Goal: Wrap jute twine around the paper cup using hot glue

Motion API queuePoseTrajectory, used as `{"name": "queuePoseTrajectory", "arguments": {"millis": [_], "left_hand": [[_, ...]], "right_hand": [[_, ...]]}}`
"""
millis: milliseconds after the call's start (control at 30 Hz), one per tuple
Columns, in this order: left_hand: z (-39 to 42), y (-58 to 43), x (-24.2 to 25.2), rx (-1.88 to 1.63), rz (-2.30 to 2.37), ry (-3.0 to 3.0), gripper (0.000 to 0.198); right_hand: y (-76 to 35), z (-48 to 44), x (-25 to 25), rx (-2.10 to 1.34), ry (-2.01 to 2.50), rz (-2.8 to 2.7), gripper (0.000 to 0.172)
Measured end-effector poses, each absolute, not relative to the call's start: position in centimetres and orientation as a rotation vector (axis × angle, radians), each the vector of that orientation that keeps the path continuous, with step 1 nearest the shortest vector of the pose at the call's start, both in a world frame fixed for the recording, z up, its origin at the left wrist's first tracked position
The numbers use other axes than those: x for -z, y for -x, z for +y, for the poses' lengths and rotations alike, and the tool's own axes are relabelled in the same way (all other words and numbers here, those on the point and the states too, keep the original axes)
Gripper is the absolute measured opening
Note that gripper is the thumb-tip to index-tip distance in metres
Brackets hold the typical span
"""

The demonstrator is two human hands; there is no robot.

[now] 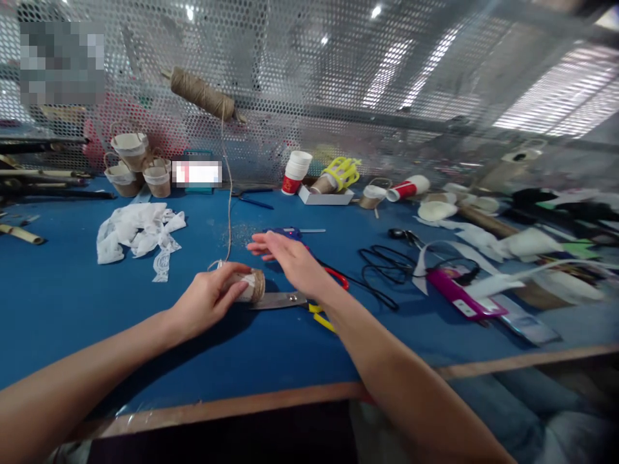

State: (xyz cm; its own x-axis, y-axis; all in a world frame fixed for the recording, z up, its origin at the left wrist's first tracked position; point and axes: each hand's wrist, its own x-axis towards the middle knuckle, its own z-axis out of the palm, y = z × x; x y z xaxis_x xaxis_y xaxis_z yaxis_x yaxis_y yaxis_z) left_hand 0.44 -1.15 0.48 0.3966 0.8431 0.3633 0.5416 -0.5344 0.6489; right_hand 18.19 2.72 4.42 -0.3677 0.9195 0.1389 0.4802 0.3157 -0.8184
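Note:
My left hand (216, 291) is closed around a small cup (255, 286) lying on its side, its outside wrapped in twine near one end and white further in. A strand of twine (229, 193) runs from the cup up to a spool (200, 93) in front of the mesh. My right hand (290, 261) hovers to the right of the cup, fingers stretched out, holding nothing. Below it lie scissors (290, 299) with metal blades and red and yellow on the handles. Just beyond its fingers is a blue glue gun (290, 232), partly hidden.
White lace (138, 229) lies on the blue table (217, 361) at left, with several twine-wrapped baskets (130, 151) behind. Stacked paper cups (296, 173) and a white box (326, 196) stand at the back. A black cable (382, 264) and a magenta power strip (459, 296) lie right.

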Motion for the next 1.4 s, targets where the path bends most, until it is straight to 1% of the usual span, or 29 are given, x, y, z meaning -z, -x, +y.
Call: {"name": "queuePoseTrajectory", "arguments": {"millis": [67, 133, 200, 300, 400, 500, 633, 667, 700, 733, 767, 833, 933, 1067, 1233, 1400], "left_hand": [[-1.2, -0.4, -0.6, -0.923, 1.215, -2.255, 0.023], [-1.2, -0.4, -0.6, -0.913, 1.218, -2.288, 0.024], [-1.2, -0.4, -0.6, -0.93, 1.188, -2.328, 0.024], [-1.0, -0.2, -0.3, -1.004, 1.116, -2.406, 0.025], [-0.8, 0.0, 0.0, -1.1, 1.065, -2.449, 0.025], [-0.7, 0.3, 0.0, -1.178, 1.031, -2.453, 0.024], [-0.7, 0.6, -0.3, -1.259, 0.968, -2.526, 0.023], [-0.7, 0.7, -0.4, -1.281, 0.944, -2.553, 0.023], [-0.7, 0.7, -0.4, -1.301, 0.922, -2.58, 0.022], [-0.7, 0.7, -0.5, -1.319, 0.904, -2.603, 0.021], [-0.6, 0.7, -0.6, -1.331, 0.889, -2.626, 0.021], [-0.5, 0.7, -0.6, -1.341, 0.872, -2.666, 0.02], [-0.2, 0.9, -0.6, -1.35, 0.881, -2.7, 0.019], [0.3, 1.2, -0.4, -1.347, 1.012, -2.675, 0.019], [0.5, 1.4, -0.3, -1.356, 1.053, -2.679, 0.02], [0.5, 1.2, -0.6, -1.37, 0.979, -2.745, 0.02]], "right_hand": [[-19.4, 4.2, -5.0, -0.691, 1.492, -2.001, 0.035], [-20.9, 5.8, -5.3, -0.564, 1.663, -1.956, 0.03], [-22.2, 7.4, -4.9, -0.523, 1.82, -1.949, 0.024], [-23.3, 8.8, -3.5, -0.576, 1.971, -1.958, 0.027], [-23.3, 9.3, -2.2, -0.609, 2.02, -1.911, 0.029], [-23.0, 8.8, -2.6, -0.639, 1.981, -1.821, 0.03], [-22.9, 6.6, -5.0, -0.736, 1.766, -1.719, 0.039], [-22.9, 5.9, -5.6, -0.785, 1.694, -1.72, 0.036], [-22.9, 5.2, -6.1, -0.859, 1.606, -1.714, 0.028], [-23.0, 4.6, -6.5, -1.042, 1.448, -1.665, 0.02], [-23.1, 4.0, -6.8, -1.166, 1.364, -1.641, 0.017], [-23.1, 3.0, -6.9, -1.273, 1.258, -1.636, 0.017], [-23.2, 2.0, -6.8, -1.252, 1.244, -1.73, 0.018], [-23.3, 0.8, -7.5, -1.101, 1.326, -1.894, 0.018], [-22.7, -0.2, -8.4, -0.97, 1.407, -2.054, 0.031], [-22.3, -0.2, -7.9, -0.96, 1.425, -2.07, 0.032]]}}
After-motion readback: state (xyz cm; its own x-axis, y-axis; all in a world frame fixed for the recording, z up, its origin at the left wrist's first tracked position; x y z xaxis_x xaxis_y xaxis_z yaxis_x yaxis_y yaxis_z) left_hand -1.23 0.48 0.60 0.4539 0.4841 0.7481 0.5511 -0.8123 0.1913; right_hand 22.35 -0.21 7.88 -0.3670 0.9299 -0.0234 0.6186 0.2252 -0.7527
